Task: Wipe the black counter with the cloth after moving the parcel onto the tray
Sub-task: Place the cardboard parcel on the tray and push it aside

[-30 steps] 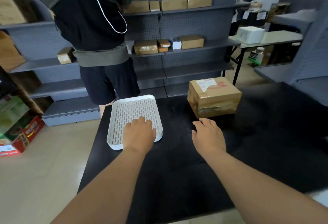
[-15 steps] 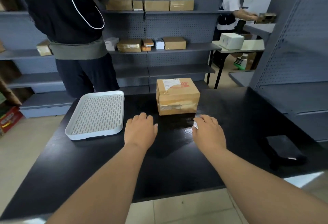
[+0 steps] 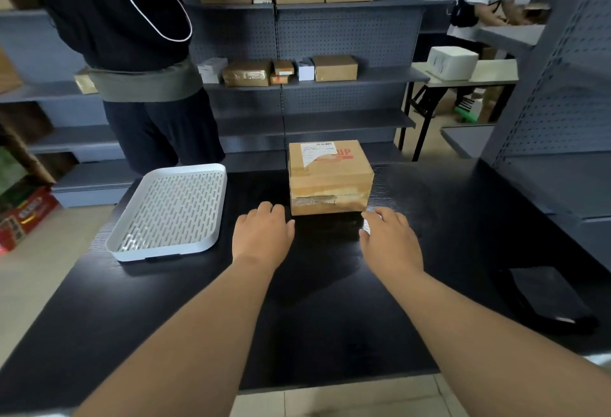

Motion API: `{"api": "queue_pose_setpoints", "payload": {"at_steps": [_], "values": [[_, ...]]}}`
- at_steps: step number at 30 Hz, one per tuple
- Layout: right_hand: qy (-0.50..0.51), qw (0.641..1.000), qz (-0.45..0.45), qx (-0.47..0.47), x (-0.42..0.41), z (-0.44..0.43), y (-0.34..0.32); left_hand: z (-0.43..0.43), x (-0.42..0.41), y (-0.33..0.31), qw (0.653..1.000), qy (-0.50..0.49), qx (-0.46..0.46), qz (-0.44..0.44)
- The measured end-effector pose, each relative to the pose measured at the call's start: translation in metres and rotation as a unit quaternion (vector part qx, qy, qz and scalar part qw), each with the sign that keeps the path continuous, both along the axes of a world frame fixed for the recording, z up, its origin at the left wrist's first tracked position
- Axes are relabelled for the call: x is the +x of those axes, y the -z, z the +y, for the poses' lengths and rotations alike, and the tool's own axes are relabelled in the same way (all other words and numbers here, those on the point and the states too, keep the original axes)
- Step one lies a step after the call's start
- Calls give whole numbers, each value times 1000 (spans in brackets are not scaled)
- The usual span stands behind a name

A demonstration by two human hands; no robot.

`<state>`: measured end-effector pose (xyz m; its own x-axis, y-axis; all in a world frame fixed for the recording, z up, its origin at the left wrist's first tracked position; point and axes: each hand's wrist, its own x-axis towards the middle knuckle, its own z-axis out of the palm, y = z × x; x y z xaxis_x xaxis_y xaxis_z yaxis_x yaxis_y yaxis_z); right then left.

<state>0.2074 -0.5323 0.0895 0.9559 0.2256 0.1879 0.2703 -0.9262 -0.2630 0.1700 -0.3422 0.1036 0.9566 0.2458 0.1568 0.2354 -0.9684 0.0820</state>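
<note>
Brown taped cardboard parcel (image 3: 330,175): sitting on the black surface (image 3: 314,317). White slotted plastic tray (image 3: 162,253): lying left of parcel. Your left hand (image 3: 263,235) and right hand (image 3: 391,239): hovering near parcel, spread, empty; be gripping opposite sides evenly.

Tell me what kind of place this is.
Probably a parcel storeroom: grey pegboard metal shelves hold brown cardboard boxes, and a labelled brown cardboard parcel sits on the black counter.
</note>
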Motion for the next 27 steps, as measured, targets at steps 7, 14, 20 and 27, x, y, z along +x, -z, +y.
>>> {"api": "queue_pose_setpoints", "payload": {"at_steps": [7, 14, 20, 27], "values": [[14, 1000, 12, 5, 78, 14, 5, 16, 78, 5, 999, -17, -45, 3], [49, 997, 47, 34, 163, 32, 13, 36, 171, 16, 991, -44, -128, 14], [94, 987, 105, 76, 222, 41, 24, 48, 234, 32, 970, -77, -228, 47], [109, 962, 204, 145, 261, 41, 35, 48, 265, 40, 957, -88, -261, 92]]}}
